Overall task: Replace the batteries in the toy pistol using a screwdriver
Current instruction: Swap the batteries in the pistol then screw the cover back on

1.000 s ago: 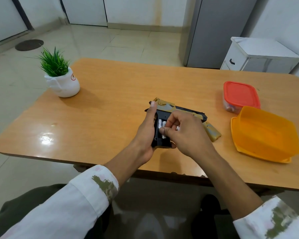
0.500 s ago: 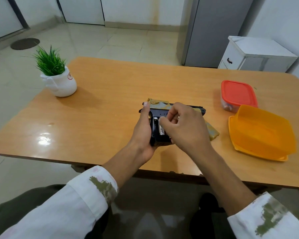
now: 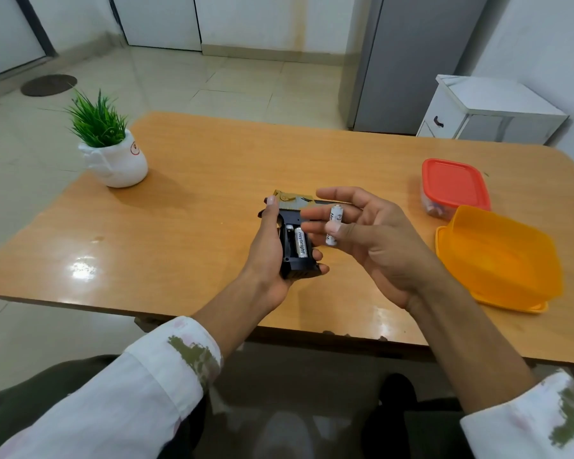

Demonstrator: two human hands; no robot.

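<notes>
Right hand [image 3: 371, 240] pinches one battery [image 3: 334, 225] between thumb and fingers, just right of the toy pistol [image 3: 295, 241]. Left hand [image 3: 272, 246] grips the pistol above the tabletop [image 3: 186, 226]. Compartment open; second battery [image 3: 300, 242] seated, neighbouring slot empty. Cover and screwdriver unseen; closing up remains.

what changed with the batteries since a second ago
The right hand has lifted off the toy pistol grip and moved right, now pinching one battery pulled from the open compartment. One battery remains seated. The left hand still holds the pistol; both containers and the plant are unmoved.
</notes>
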